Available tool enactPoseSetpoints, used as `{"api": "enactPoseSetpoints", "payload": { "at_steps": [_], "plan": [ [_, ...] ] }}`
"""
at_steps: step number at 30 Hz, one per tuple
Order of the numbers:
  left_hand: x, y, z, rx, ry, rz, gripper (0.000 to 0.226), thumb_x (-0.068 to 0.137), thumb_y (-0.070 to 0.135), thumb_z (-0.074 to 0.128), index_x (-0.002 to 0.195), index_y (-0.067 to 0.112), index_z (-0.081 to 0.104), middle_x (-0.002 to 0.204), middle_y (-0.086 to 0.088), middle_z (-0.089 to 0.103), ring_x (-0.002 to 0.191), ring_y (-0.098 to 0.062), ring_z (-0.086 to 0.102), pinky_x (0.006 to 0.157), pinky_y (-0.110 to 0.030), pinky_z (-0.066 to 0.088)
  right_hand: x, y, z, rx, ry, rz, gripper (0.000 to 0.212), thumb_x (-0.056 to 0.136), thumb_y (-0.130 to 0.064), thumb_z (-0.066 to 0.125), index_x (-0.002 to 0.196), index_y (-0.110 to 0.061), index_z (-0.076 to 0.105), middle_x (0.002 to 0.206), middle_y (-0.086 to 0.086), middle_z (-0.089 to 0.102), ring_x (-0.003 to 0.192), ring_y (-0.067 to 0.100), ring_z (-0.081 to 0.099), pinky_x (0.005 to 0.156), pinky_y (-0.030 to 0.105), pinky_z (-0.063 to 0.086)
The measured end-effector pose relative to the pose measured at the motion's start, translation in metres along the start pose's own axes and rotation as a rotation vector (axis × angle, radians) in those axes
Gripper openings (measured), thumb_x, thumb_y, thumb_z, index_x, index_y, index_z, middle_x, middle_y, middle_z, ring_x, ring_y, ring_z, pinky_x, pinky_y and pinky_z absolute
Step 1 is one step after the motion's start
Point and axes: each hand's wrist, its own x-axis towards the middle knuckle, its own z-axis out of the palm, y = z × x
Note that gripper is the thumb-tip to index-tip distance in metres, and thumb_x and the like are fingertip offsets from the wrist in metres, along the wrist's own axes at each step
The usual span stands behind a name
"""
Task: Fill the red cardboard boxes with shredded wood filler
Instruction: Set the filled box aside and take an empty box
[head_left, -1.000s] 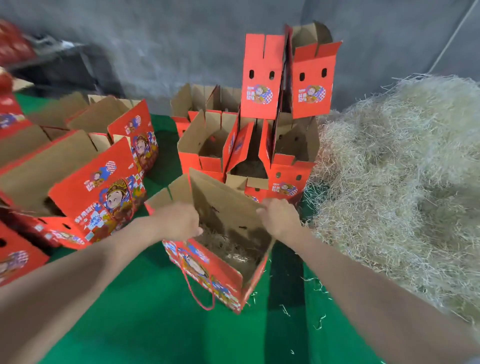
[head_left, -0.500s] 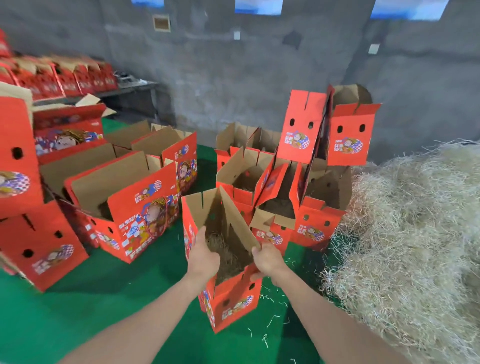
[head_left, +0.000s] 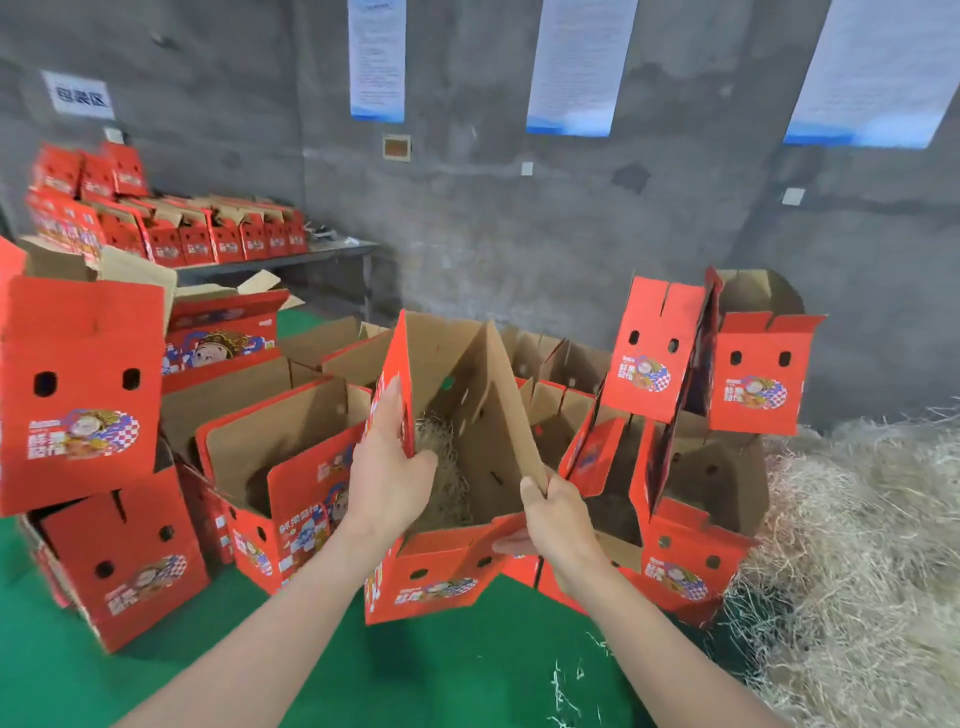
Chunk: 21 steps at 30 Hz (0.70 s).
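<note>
Lifted higher than a moment ago, the red box hangs mid-frame over the green floor. The left hand is curled round its left flap and the right hand pinches the right flap's corner. Shredded filler lies low inside. Carried by its flaps alone, the box could buckle or tilt, spilling onto the open boxes behind, while the filler pile waits at right.

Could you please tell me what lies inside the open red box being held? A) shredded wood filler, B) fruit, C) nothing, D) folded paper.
A: pale shredded wood filler shows inside the red box, which the left hand and right hand grip by its flaps.
</note>
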Motion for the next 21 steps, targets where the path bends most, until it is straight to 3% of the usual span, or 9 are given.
{"api": "enactPoseSetpoints", "payload": {
  "at_steps": [2, 5, 9, 13, 17, 21],
  "plan": [
    [0.018, 0.005, -0.006, -0.012, 0.013, 0.024, 0.073, 0.082, 0.0, 0.056, 0.145, 0.022, 0.028, 0.143, 0.006, 0.042, 0.13, -0.012, 0.041, 0.102, -0.02, 0.027, 0.007, -0.011, 0.005, 0.152, 0.023, 0.007, 0.036, 0.099, -0.021, 0.034, 0.134, -0.024, 0.038, 0.104, 0.002, 0.058, 0.061, 0.027, 0.069, 0.059, 0.03, 0.057],
    [0.055, 0.01, -0.011, 0.028, 0.03, 0.082, 0.057, 0.08, 0.009, 0.062, 0.134, 0.015, 0.047, 0.132, 0.0, 0.055, 0.118, -0.017, 0.052, 0.094, -0.02, 0.033, 0.028, -0.029, 0.011, 0.231, 0.108, -0.037, 0.029, 0.099, -0.018, 0.034, 0.126, -0.027, 0.042, 0.112, -0.003, 0.05, 0.062, 0.028, 0.069, 0.054, 0.023, 0.053],
    [0.129, 0.011, -0.012, -0.066, -0.125, 0.108, 0.052, 0.079, 0.018, 0.067, 0.128, 0.011, 0.053, 0.125, -0.003, 0.059, 0.114, -0.017, 0.055, 0.104, -0.034, 0.039, 0.073, -0.062, 0.017, 0.29, 0.2, -0.061, 0.027, 0.099, -0.014, 0.032, 0.122, -0.024, 0.043, 0.114, -0.002, 0.046, 0.062, 0.032, 0.069, 0.061, 0.033, 0.057],
    [0.193, -0.007, -0.007, -0.097, -0.276, 0.087, 0.042, 0.083, 0.03, 0.066, 0.119, 0.01, 0.059, 0.112, -0.005, 0.066, 0.105, -0.021, 0.06, 0.1, -0.039, 0.042, 0.125, -0.084, 0.03, 0.235, 0.273, 0.032, 0.03, 0.098, -0.012, 0.032, 0.126, -0.013, 0.042, 0.121, 0.007, 0.043, 0.066, 0.042, 0.066, 0.072, 0.047, 0.056],
    [0.244, -0.033, 0.003, -0.017, -0.314, 0.07, 0.034, 0.082, 0.034, 0.065, 0.104, 0.008, 0.065, 0.102, -0.009, 0.068, 0.099, -0.024, 0.062, 0.09, -0.034, 0.046, 0.166, -0.097, 0.044, 0.239, 0.29, 0.135, 0.026, 0.097, -0.011, 0.034, 0.122, -0.011, 0.042, 0.119, 0.01, 0.045, 0.061, 0.041, 0.066, 0.06, 0.04, 0.057],
    [0.276, -0.055, 0.015, -0.024, -0.401, 0.075, 0.03, 0.081, 0.03, 0.065, 0.101, 0.007, 0.065, 0.097, -0.008, 0.069, 0.092, -0.022, 0.062, 0.08, -0.029, 0.044, 0.187, -0.092, 0.065, 0.207, 0.367, 0.199, 0.033, 0.097, -0.011, 0.034, 0.129, -0.007, 0.039, 0.124, 0.011, 0.043, 0.058, 0.04, 0.065, 0.064, 0.045, 0.057]
  ]
}}
